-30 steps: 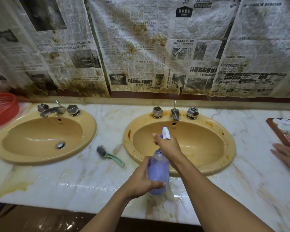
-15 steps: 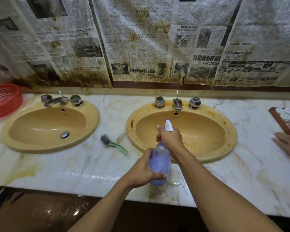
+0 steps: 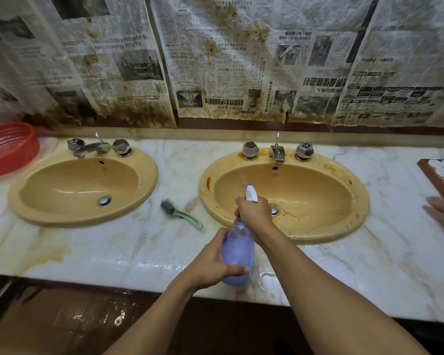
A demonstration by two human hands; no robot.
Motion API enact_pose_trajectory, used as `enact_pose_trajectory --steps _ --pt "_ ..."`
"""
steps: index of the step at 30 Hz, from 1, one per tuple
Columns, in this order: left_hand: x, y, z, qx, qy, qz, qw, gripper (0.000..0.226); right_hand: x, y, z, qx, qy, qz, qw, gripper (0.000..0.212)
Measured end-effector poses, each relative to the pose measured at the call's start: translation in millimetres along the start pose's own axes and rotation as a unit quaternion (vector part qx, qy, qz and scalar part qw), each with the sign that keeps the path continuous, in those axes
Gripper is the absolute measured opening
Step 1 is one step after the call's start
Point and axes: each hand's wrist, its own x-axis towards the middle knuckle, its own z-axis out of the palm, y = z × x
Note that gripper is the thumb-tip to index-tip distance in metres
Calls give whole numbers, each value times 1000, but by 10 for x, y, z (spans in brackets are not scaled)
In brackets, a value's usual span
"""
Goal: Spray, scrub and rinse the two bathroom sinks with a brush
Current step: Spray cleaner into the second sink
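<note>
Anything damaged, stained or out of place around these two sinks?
Yes. The newspaper sheets covering the wall are torn and brown-stained along their lower edge. The right yellow oval sink has orange-brown smears on its rim and basin; the left yellow oval sink looks cleaner. A yellowish stain marks the white marble counter at front left.

On the stained grey newspaper sheet [image 3: 108, 55] hung at the left, an English headline is printed in two lines. The words "crisis a reminder for" and "on energy security" can be read, while the words opening each line are blurred. On the stained pale newspaper sheets [image 3: 318, 80] hung at the centre and right, bold headlines in Chinese characters are seen, apparently mirrored, and cannot be made out. A dark boxed logo [image 3: 189, 98] low on the centre sheet carries lettering too small to be read. A tiny mark under the overflow hole [image 3: 275, 168] of the right-hand mustard-yellow oval ceramic sink [image 3: 318, 190] is likewise illegible.
</note>
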Motion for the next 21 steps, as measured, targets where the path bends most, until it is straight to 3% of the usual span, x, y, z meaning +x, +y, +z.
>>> enact_pose_trajectory --steps 3,7,15,21 --pt "-55 -72 -22 9 11 -9 1000 72 -42 28 96 -21 0 4 1000 22" --pt "-124 -204 -102 9 27 -19 999 66 -71 98 228 -15 -60 -19 998 37" --pt "-276 -310 -238 7 42 -8 999 78 -167 81 476 -42 -27 0 999 32" --pt "-405 -535 -276 -15 40 -31 999 76 -294 204 626 -51 -95 -49 993 29"
